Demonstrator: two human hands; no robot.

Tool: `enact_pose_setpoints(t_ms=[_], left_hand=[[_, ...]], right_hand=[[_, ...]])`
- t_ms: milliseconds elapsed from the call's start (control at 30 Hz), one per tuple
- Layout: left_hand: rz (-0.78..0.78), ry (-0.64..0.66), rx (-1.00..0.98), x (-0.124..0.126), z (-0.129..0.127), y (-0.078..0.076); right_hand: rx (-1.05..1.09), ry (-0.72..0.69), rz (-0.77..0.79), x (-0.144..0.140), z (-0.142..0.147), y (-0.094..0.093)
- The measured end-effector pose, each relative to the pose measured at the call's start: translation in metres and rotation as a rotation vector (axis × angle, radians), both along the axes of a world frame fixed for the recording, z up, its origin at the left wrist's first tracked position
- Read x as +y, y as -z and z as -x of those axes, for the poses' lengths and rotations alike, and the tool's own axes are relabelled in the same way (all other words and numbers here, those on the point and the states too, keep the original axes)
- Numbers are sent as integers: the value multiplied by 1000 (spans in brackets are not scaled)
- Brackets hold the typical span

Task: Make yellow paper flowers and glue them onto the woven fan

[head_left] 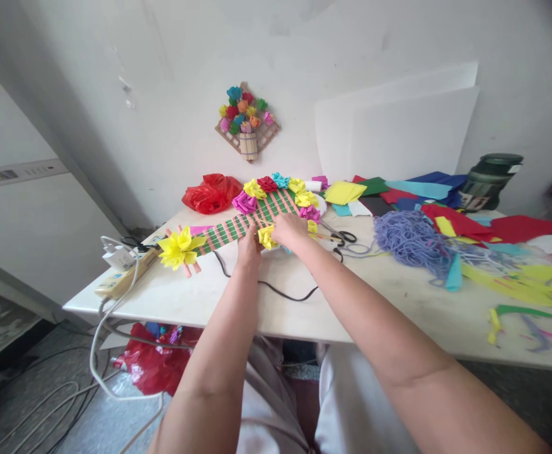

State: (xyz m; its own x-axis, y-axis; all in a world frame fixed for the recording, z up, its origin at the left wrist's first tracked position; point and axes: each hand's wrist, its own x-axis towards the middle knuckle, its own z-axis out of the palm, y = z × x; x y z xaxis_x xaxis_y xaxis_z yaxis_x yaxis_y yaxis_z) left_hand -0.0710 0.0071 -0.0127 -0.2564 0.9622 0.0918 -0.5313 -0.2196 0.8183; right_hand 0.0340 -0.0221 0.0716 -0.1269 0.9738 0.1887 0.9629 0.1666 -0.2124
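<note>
A woven guitar-shaped craft [229, 231] of green and pink strips lies slanted across the table. Paper flowers in yellow, red, blue and magenta line its wide end, and a large yellow flower [180, 248] sits at its narrow tip. My left hand [249, 248] is closed on the craft's near edge, its fingertips partly hidden. Just to the right, my right hand [289, 231] has its fingers pressed together on a yellow paper flower [266, 236] at that same edge. Black-handled scissors [345, 238] lie right of my right hand.
Tangled purple yarn [406, 243], coloured paper [346, 192] and scraps fill the table's right side. A dark jar [491, 181] stands behind. A power strip [127, 274] with cables is at the left edge. A black cord [283, 294] crosses the front. A red bag [212, 193] sits behind.
</note>
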Motion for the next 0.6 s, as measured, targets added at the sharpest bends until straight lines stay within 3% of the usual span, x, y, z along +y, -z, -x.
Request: enact_pose_setpoints(t_ms=[200, 333, 467, 600], left_hand=[[-7, 0, -31, 3, 1, 3], [9, -26, -52, 4, 3, 4], [32, -66, -114, 5, 6, 3], [39, -86, -161, 6, 9, 2]], right_hand=[[75, -33, -33, 0, -12, -8], [140, 56, -209, -2, -26, -6], [148, 137, -337, -7, -36, 13], [102, 88, -356, -14, -36, 38]])
